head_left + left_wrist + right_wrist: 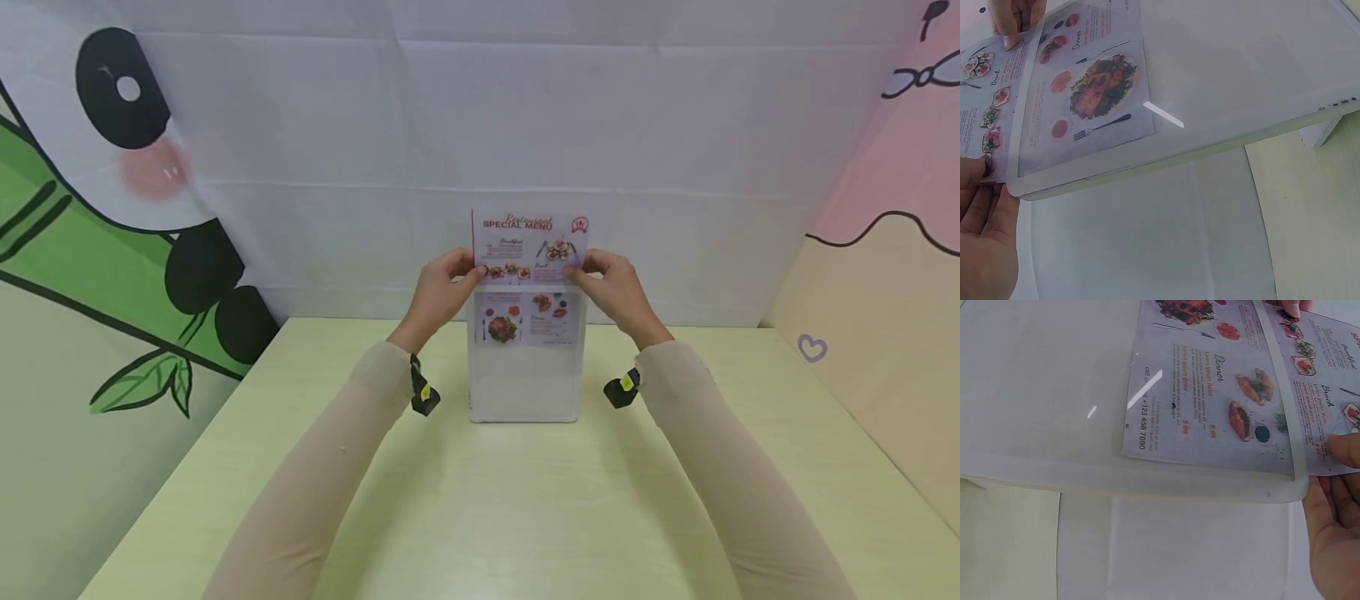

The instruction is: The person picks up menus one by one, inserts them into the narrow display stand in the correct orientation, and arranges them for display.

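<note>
A printed menu sheet (529,246) headed "SPECIAL MENU" stands partway inside a clear acrylic sign holder (523,383) on the pale green table (480,517). Its lower half shows through the holder's front; its upper half sticks out above. My left hand (441,293) pinches the sheet's left edge just above the holder's top. My right hand (617,288) pinches the right edge at the same height. In the left wrist view the menu (1085,87) lies behind the clear panel (1210,94), with the left hand (985,231) at its edge. The right wrist view shows the sheet (1222,394) and right hand (1335,512).
A white cloth backdrop (480,150) hangs behind the table. A panda and bamboo print (112,208) covers the left wall, a pink and beige cartoon panel (885,250) the right. The table edges run along both side walls.
</note>
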Available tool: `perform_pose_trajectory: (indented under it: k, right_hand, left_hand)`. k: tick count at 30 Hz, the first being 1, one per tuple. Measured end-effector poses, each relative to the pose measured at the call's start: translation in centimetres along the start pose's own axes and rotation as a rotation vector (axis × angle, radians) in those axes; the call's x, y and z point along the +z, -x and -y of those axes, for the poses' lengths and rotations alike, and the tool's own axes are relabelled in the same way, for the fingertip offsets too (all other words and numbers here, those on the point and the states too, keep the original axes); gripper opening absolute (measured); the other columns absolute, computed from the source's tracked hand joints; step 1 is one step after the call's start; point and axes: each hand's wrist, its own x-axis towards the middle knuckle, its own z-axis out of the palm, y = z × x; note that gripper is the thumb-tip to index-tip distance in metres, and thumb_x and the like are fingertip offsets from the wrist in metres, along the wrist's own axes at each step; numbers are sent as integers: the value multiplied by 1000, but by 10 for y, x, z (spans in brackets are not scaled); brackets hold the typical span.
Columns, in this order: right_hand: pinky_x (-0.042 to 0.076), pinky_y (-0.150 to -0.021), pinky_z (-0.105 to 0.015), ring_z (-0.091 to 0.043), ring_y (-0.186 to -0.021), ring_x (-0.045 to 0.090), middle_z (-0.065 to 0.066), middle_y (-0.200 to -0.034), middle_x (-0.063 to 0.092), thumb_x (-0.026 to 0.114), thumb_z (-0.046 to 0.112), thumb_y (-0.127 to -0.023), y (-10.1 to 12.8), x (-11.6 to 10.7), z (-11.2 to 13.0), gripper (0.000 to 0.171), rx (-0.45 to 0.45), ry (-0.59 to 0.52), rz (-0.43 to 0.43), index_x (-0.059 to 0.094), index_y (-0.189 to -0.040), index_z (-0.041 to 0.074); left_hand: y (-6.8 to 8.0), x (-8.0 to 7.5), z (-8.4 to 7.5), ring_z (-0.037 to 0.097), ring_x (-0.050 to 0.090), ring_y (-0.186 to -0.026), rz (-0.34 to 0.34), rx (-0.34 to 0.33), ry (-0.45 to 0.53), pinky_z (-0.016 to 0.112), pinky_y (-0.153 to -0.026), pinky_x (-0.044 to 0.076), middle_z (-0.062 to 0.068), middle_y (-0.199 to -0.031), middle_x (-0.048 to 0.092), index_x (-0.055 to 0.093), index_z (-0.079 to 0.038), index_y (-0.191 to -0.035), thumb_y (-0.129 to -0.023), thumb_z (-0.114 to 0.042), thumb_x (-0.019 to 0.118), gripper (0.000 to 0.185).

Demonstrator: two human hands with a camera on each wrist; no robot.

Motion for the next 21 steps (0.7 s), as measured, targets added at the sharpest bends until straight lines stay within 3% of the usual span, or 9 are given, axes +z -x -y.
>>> perform_pose_trajectory:
  k: [6, 12, 15, 21]
  right_hand:
    - [34, -108, -53, -28, -123, 50, -18, -114, 63, 61, 23, -94, 1, 0, 0, 27, 24, -14, 6, 62, -109, 0]
    - [44, -97, -47, -26, -110, 55, -14, -115, 62, 58, 30, -96, 3, 0, -1, 32, -21, -38, -6, 58, -119, 8]
    - [47, -90, -42, -24, -105, 55, -11, -115, 62, 55, 36, -97, 4, 1, -3, 31, -44, -54, -23, 55, -115, 10]
    - [46, -89, -41, -22, -105, 55, -11, -114, 61, 54, 36, -98, 2, 4, -3, 31, -60, -58, -35, 55, -113, 9]
  left_hand:
    - [1, 0, -1, 23, 64, -105, -1, -12, 13, 42, -98, 47, 11, -108, 68, 64, -4, -107, -96, -20, 59, 20]
    - [2, 0, -2, 25, 64, -104, -2, -10, 9, 43, -97, 48, 12, -107, 68, 64, -5, -105, -96, -20, 59, 18]
    - [2, 1, -2, 25, 64, -104, -3, -8, 12, 43, -97, 48, 12, -106, 68, 64, -5, -103, -96, -20, 59, 17]
    - [1, 0, -2, 25, 64, -104, -7, -8, 3, 43, -97, 47, 11, -106, 68, 64, -5, -104, -96, -20, 59, 18]
